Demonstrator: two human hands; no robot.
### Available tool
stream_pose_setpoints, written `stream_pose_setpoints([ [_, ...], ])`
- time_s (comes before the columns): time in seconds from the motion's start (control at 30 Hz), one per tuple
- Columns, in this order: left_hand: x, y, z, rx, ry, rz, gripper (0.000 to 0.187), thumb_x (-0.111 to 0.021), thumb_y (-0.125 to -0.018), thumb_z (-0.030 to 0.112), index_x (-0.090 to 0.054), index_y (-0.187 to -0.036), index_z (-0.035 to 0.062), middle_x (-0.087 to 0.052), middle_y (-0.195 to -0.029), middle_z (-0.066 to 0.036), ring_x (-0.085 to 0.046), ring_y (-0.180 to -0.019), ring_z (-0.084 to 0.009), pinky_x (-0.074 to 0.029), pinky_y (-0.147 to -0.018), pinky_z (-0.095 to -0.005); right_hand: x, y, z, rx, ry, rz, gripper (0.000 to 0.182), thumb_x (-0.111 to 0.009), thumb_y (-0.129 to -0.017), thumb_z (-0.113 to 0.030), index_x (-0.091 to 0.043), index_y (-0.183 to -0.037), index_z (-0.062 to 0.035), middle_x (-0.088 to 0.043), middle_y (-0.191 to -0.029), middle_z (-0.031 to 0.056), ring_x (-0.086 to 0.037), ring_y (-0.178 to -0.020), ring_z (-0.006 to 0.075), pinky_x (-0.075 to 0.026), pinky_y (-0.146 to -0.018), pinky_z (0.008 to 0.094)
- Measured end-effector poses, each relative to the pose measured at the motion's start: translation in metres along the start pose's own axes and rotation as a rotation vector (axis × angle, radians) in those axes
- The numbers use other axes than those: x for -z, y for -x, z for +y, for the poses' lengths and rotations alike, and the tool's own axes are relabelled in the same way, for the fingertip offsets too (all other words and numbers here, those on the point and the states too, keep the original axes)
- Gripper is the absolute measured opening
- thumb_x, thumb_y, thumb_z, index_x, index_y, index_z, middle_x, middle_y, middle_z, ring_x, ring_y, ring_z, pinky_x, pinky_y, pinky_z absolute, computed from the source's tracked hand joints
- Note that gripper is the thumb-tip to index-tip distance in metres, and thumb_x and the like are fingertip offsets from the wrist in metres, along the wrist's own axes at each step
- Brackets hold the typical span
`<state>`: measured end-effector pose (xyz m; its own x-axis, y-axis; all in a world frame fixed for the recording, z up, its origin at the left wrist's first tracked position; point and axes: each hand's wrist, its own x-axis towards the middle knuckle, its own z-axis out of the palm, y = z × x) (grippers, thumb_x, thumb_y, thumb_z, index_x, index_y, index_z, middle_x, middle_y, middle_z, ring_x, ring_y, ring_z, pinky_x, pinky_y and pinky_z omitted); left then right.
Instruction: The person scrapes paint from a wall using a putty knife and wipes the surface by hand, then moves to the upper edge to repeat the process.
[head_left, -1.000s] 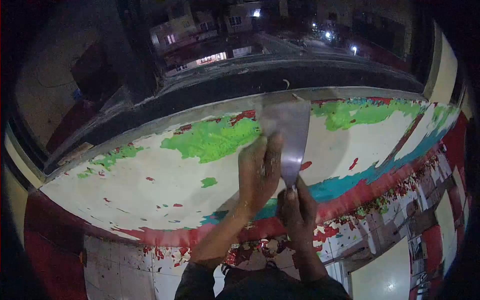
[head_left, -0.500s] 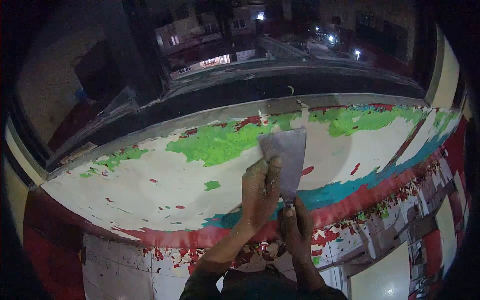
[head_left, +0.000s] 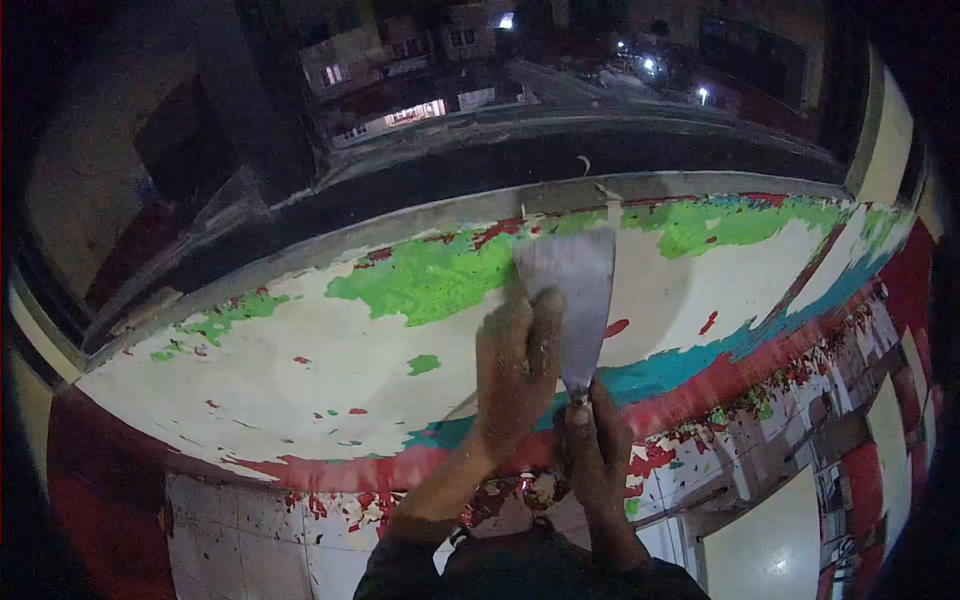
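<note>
A wide metal scraper blade (head_left: 572, 285) lies flat on a broad ledge (head_left: 300, 370) whose cream surface carries patches of green, red and teal paint. My right hand (head_left: 597, 440) is closed around the scraper's handle at the ledge's near edge. My left hand (head_left: 515, 370) presses its fingers on the blade's lower left part. The blade's front edge sits at the border of a green paint patch (head_left: 425, 280).
Beyond the ledge a dark sill (head_left: 500, 170) drops off to a night street with lit buildings (head_left: 415, 110). Below the ledge the wall (head_left: 250, 540) has white tiles with flaking red paint. A dark frame (head_left: 250, 110) rises at the back left.
The blade was far forward a second ago, slid back toward me, and has now moved forward again a little. Both hands kept their hold.
</note>
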<state>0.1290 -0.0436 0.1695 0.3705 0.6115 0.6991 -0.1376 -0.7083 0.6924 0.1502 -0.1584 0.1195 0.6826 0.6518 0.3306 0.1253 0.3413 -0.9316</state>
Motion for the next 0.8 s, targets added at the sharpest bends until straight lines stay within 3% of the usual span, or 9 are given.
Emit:
stream_pose_setpoints([
  [0.1, -0.004, 0.002, -0.002, -0.005, 0.068, 0.036, 0.032, -0.047, -0.089, 0.023, -0.048, -0.069, -0.0019, -0.04, -0.051, -0.006, -0.035, -0.048, -0.0106, -0.03, -0.044, -0.0298, -0.002, -0.001, 0.007, -0.016, -0.092, 0.018, 0.038, -0.039, -0.091, -0.022, -0.04, -0.119, 0.0028, -0.039, -0.061, -0.0048, -0.034, -0.049, 0.0022, -0.028, -0.043, 0.0174],
  [0.2, 0.0, -0.003, 0.0, 0.044, 0.003, -0.009, 0.034, -0.048, -0.089, 0.025, -0.047, -0.069, -0.002, -0.038, -0.051, -0.008, -0.036, -0.049, -0.0115, -0.03, -0.044, -0.0317, 0.005, -0.004, -0.001, -0.048, -0.026, -0.059, 0.043, -0.038, -0.092, -0.021, -0.033, -0.13, 0.0, -0.045, -0.066, -0.0019, -0.041, -0.055, 0.0041, -0.035, -0.048, 0.0194],
  [0.3, -0.003, 0.004, -0.007, -0.095, 0.007, 0.031, 0.035, -0.048, -0.088, 0.026, -0.045, -0.066, -0.0012, -0.037, -0.051, -0.008, -0.036, -0.05, -0.0124, -0.03, -0.046, -0.0323, 0.0, 0.004, 0.007, -0.031, -0.035, 0.028, 0.04, -0.039, -0.091, -0.024, -0.04, -0.121, 0.0022, -0.039, -0.062, -0.0047, -0.035, -0.05, 0.0019, -0.028, -0.043, 0.0172],
  [0.4, 0.001, -0.005, 0.005, -0.06, -0.093, 0.024, 0.016, -0.051, -0.085, 0.011, -0.052, -0.076, -0.0022, -0.053, -0.063, -0.019, -0.052, -0.058, -0.0337, -0.038, -0.053, -0.0398, -0.002, -0.007, -0.002, -0.078, -0.058, -0.021, 0.044, -0.04, -0.091, -0.025, -0.036, -0.125, 0.0019, -0.039, -0.062, -0.0047, -0.035, -0.051, 0.002, -0.028, -0.042, 0.0171],
  [0.5, 0.003, 0.003, 0.003, 0.006, -0.061, -0.043, 0.015, -0.051, -0.085, 0.011, -0.052, -0.078, -0.0022, -0.053, -0.064, -0.019, -0.053, -0.059, -0.0336, -0.039, -0.052, -0.0399, 0.0, 0.001, -0.001, 0.027, -0.015, -0.027, 0.044, -0.04, -0.092, -0.025, -0.035, -0.127, 0.0017, -0.04, -0.061, -0.0046, -0.035, -0.05, 0.0016, -0.029, -0.042, 0.0171],
  [0.53, -0.002, 0.006, -0.002, 0.04, 0.039, -0.002, 0.036, -0.048, -0.088, 0.025, -0.044, -0.063, -0.0006, -0.036, -0.051, -0.006, -0.036, -0.051, -0.0112, -0.03, -0.045, -0.0303, 0.0, 0.0, 0.0, 0.008, -0.021, -0.018, 0.044, -0.039, -0.092, -0.025, -0.035, -0.127, 0.0018, -0.04, -0.061, -0.0045, -0.035, -0.05, 0.0015, -0.029, -0.042, 0.0172],
  [0.67, 0.0, -0.007, 0.005, 0.03, 0.123, 0.01, 0.032, -0.048, -0.088, 0.024, -0.049, -0.067, -0.001, -0.038, -0.052, -0.004, -0.033, -0.051, -0.0088, -0.029, -0.045, -0.0282, 0.001, -0.002, 0.001, -0.042, -0.033, -0.055, 0.043, -0.038, -0.092, -0.022, -0.032, -0.129, 0.0003, -0.043, -0.064, -0.0021, -0.038, -0.052, 0.0032, -0.033, -0.045, 0.0187],
  [0.8, -0.001, 0.012, -0.007, 0.02, -0.001, 0.007, 0.034, -0.047, -0.089, 0.023, -0.047, -0.066, -0.0014, -0.039, -0.054, -0.002, -0.033, -0.051, -0.0094, -0.029, -0.045, -0.0295, 0.009, 0.009, -0.008, -0.112, -0.025, -0.111, 0.044, -0.037, -0.092, -0.021, -0.031, -0.13, -0.0004, -0.045, -0.066, -0.0007, -0.04, -0.054, 0.0039, -0.035, -0.047, 0.0194],
])
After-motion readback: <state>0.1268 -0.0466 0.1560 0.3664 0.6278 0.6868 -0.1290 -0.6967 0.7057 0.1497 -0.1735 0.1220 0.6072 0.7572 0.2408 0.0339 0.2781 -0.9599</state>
